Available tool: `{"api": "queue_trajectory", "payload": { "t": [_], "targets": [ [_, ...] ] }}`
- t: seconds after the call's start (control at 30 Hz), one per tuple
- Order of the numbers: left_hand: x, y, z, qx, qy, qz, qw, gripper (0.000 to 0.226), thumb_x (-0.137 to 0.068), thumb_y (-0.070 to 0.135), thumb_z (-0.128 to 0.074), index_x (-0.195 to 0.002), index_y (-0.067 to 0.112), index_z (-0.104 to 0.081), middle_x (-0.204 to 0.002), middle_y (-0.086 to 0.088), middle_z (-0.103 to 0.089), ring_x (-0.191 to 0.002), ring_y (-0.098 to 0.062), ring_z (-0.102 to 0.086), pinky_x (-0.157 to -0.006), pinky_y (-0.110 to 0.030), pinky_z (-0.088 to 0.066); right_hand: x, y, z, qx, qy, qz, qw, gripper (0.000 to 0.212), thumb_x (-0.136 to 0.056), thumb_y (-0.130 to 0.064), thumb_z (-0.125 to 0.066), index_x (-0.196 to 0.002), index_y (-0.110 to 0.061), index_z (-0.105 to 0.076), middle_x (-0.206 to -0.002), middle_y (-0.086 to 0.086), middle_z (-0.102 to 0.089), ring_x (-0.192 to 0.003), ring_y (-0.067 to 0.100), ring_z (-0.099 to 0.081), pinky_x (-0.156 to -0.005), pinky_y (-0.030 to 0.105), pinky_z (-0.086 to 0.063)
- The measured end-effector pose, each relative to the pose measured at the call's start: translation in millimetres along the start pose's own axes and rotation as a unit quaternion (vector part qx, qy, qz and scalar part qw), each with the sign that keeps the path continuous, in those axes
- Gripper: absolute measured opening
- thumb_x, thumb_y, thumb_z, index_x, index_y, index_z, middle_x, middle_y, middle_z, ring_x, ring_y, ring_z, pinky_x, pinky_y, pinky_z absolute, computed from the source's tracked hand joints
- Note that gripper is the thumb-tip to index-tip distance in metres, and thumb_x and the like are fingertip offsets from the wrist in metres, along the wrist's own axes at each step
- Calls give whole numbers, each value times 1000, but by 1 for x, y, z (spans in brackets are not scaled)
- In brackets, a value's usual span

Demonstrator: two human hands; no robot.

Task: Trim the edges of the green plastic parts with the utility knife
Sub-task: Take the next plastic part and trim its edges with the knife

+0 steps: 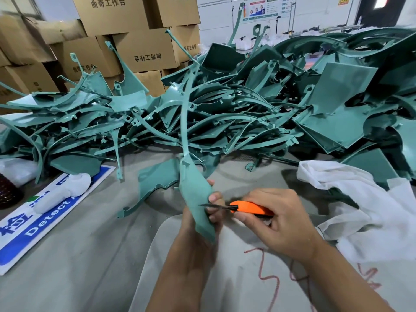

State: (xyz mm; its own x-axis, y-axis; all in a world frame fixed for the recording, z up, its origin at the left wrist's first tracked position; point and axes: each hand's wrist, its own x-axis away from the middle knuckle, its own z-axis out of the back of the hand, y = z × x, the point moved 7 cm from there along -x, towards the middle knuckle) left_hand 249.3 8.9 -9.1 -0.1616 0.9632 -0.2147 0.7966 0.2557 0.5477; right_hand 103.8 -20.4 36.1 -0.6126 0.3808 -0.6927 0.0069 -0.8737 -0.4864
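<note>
Green plastic part: one held, one utility knife.

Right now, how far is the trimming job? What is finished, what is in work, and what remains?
Finished: nothing can be told apart as trimmed; no separate stack of done parts shows. In hand: the left hand grips one green part, and the right hand holds the orange utility knife with its blade against that part's edge. Left: probably most of the job, since a large pile of green parts covers the table behind.
</note>
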Motion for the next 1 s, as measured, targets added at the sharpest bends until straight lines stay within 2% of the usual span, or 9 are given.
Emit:
{"api": "queue_trajectory", "payload": {
  "t": [0.03, 0.1, 0.3, 0.4, 0.5, 0.67, 0.8, 0.93, 1.0],
  "targets": [
    [0, -3, 11, 20, 79, 32, 996, 42, -77, 14, -54, -115, 0, -60, -76, -13, -62, -52, -31, -64, -38, -28, -49, 0, 5, 1, 6, 1, -14, 1000, 29, -98, -40, -70, -77, -21, -67, -67, -14, -55, -61, 7, -53, -55, 30, -40],
    [3, 10, 29, -3, 163, 16, 987, 30, -74, 24, -50, -101, 12, -55, -59, -4, -46, -33, -10, -44, -27, -18, -35, 1, 16, 5, 33, 2, -41, 999, 38, -99, -46, -67, -70, -21, -62, -60, -10, -51, -58, 11, -51, -54, 36, -41],
    [12, 22, 38, -142, 319, -66, 935, 15, -101, 17, -36, -97, 18, -50, -58, -1, -43, -36, -10, -39, -34, -15, -32, 13, 59, 23, 263, -7, -218, 940, 39, -91, -65, -61, -81, -28, -62, -69, -12, -55, -68, 16, -55, -57, 35, -40],
    [17, 30, 38, -230, 380, -140, 885, 9, -99, 15, -51, -91, 18, -56, -69, -1, -57, -58, -14, -55, -52, -23, -44, 16, 75, 24, 301, -64, -294, 905, 34, -83, -63, -76, -100, -36, -64, -79, -17, -47, -78, 12, -47, -57, 30, -30],
    [19, 32, 43, -256, 406, -165, 862, 5, -96, 17, -63, -92, 19, -61, -79, 4, -68, -72, -10, -64, -67, -24, -52, 17, 75, 20, 277, -92, -317, 902, 45, -81, -62, -79, -113, -33, -65, -93, -14, -51, -92, 13, -48, -68, 31, -40],
    [18, 22, 43, -247, 404, -147, 868, 9, -94, 23, -68, -99, 19, -61, -77, 6, -75, -68, -11, -72, -62, -29, -58, 3, 28, 67, 315, 101, -217, 918, 22, -90, -45, -75, -95, -24, -69, -94, -7, -62, -96, 16, -49, -82, 35, -45],
    [15, 14, 36, -223, 379, -151, 885, 11, -95, 19, -65, -104, 15, -60, -81, -1, -75, -74, -19, -72, -66, -34, -60, 25, 7, 128, 367, 269, -236, 859, 12, -89, -29, -75, -94, -19, -70, -92, 3, -68, -96, 31, -51, -83, 38, -40],
    [14, 8, 30, -180, 369, -154, 899, 20, -90, 8, -61, -108, 14, -59, -82, -4, -75, -71, -21, -73, -61, -38, -60, 69, 53, 145, 387, 87, -522, 755, 57, -81, -57, -79, -130, -34, -60, -127, 19, -57, -123, 43, -43, -97, 52, -45],
    [14, 6, 29, -145, 367, -154, 906, 24, -88, 4, -62, -110, 13, -59, -88, -9, -75, -71, -23, -74, -60, -39, -60, 80, 62, 129, 351, -5, -550, 758, 78, -76, -62, -83, -144, -45, -48, -132, 18, -48, -125, 42, -42, -100, 50, -47]
  ]
}}
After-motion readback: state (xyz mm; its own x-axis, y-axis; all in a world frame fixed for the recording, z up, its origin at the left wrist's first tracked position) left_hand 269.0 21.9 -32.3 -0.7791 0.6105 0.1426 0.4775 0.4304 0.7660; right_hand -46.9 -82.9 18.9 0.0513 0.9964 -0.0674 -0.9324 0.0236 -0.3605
